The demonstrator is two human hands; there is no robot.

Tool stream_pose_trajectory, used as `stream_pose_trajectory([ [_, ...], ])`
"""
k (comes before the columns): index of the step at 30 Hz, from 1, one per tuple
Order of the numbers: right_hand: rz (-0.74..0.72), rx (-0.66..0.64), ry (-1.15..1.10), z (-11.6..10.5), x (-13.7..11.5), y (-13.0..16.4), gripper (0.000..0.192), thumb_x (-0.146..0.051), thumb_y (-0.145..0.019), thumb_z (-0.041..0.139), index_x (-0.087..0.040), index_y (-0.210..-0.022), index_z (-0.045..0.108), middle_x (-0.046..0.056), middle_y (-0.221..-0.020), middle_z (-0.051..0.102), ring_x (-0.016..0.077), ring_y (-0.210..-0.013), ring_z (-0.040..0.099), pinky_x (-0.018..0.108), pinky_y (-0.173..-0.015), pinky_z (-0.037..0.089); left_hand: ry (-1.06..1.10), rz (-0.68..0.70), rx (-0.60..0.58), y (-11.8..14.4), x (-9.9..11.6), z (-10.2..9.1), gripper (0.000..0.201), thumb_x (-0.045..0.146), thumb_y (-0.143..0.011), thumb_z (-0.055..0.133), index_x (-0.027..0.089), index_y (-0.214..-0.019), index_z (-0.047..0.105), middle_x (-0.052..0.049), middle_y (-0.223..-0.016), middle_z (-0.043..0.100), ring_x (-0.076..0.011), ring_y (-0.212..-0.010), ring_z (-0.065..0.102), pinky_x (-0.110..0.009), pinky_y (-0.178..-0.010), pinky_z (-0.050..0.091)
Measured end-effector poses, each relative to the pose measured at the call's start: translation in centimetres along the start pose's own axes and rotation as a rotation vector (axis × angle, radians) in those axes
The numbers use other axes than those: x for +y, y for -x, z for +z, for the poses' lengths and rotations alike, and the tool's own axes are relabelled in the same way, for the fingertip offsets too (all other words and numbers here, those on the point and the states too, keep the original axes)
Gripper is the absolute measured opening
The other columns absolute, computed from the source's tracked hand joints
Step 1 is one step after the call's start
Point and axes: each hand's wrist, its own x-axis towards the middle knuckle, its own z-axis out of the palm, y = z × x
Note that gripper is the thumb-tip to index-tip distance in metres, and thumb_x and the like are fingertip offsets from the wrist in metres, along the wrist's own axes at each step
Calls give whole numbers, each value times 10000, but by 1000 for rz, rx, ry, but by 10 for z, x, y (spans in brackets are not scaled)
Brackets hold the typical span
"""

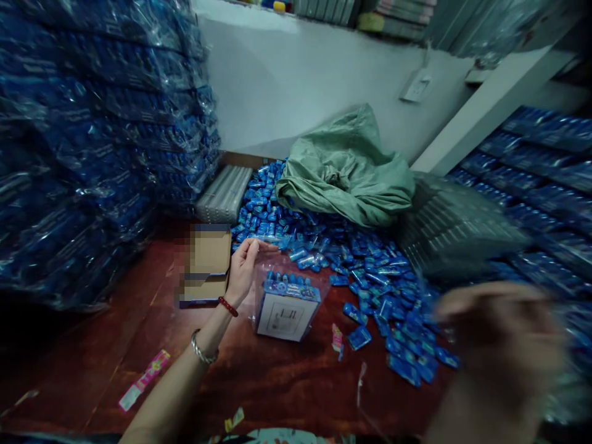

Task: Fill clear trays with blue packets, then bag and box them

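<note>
My left hand (243, 266), with a red bead bracelet and a silver bangle on the wrist, pinches the upper edge of a clear plastic bag (319, 290). Inside the bag stands a white and blue display box (287, 316), slightly tilted, with a row of small blue packets showing along its top. My right hand (504, 339) is at the right, close to the camera and smeared by motion, so its fingers cannot be made out. It is apart from the bag, nearest to the loose blue packets (370, 280) heaped on the red-brown table (287, 382).
Plastic-wrapped blue stacks (92, 123) rise at the left, with more blue stacks (546, 185) at the right. A green cloth sack (346, 172) lies on the heap. Clear trays (224, 191) and an open cardboard box (210, 253) are behind my left hand. Pink wrapper strips (145, 377) lie nearer.
</note>
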Motion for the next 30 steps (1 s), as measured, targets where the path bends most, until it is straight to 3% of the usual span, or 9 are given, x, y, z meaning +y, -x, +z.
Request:
stream_pose_trajectory([
  [5, 19, -78, 52, 129, -98, 12, 694, -34, -722, 400, -221, -1391, 397, 75, -1414, 435, 273, -1345, 321, 512, -1048, 355, -32, 36, -18, 3, 2, 2, 278, 449, -879, 489, 186, -830, 563, -35, -824, 689, -180, -818, 663, -329, -800, 516],
  [7, 110, -54, 105, 165, -110, 3, 701, -23, -745, 390, -231, -1413, 353, 81, -1420, 429, 287, -1343, 324, 550, -1057, 319, -142, 64, -57, 10, 7, 0, 266, 423, -895, 473, 190, -827, 581, -27, -816, 683, -167, -810, 650, -308, -801, 505],
  [9, 211, -15, 140, 184, -108, -5, 682, -29, -770, 390, -231, -1419, 338, 99, -1396, 457, 292, -1321, 358, 574, -1062, 292, -314, 90, -142, 24, 12, -5, 266, 387, -910, 458, 193, -815, 612, -24, -812, 679, -158, -804, 638, -288, -803, 497],
  [13, 261, 36, 58, 189, -95, -7, 615, -53, -781, 410, -193, -1380, 403, 112, -1349, 503, 281, -1301, 386, 543, -1079, 290, -588, 140, -442, 65, 5, -23, 283, 304, -933, 399, 215, -895, 665, -56, -921, 700, -192, -897, 642, -325, -848, 496],
  [17, 288, 221, -396, 180, -90, 10, 504, -82, -775, 370, -244, -1207, 572, 58, -1237, 596, 233, -1252, 455, 487, -1053, 349, -689, 323, -673, 98, -23, -44, 329, 192, -925, 344, 263, -1121, 599, -69, -1080, 687, -222, -1074, 614, -411, -988, 434],
  [21, 719, 624, -1023, 163, -85, 17, 310, -240, -846, 378, -245, -1049, 611, 46, -990, 678, 221, -976, 613, 402, -862, 467, -711, 549, -794, 107, -41, -52, 317, 116, -907, 354, 216, -1144, 540, -84, -1059, 693, -208, -1136, 584, -398, -1024, 414],
  [23, 889, 652, -1209, 150, -80, 8, 312, -380, -886, 371, -223, -1077, 563, 45, -902, 676, 194, -816, 622, 336, -736, 471, -743, 641, -851, 105, -41, -52, 304, 109, -909, 342, 181, -1139, 527, -104, -1056, 688, -199, -1172, 557, -379, -1047, 393],
  [27, 931, 449, -1123, 132, -74, -8, 272, -461, -792, 584, -198, -864, 579, -10, -695, 602, 140, -642, 541, 246, -602, 400, -887, 696, -960, 102, -32, -51, 337, 64, -908, 305, 155, -1153, 517, -110, -1112, 669, -162, -1258, 472, -344, -1097, 335],
  [30, 999, 518, -952, 141, -74, 7, 269, -429, -757, 639, -194, -683, 530, -38, -605, 530, 122, -594, 495, 237, -596, 382, -963, 784, -983, 102, -26, -55, 300, 50, -905, 349, 138, -1123, 536, -101, -1147, 660, -160, -1305, 411, -358, -1134, 281],
])
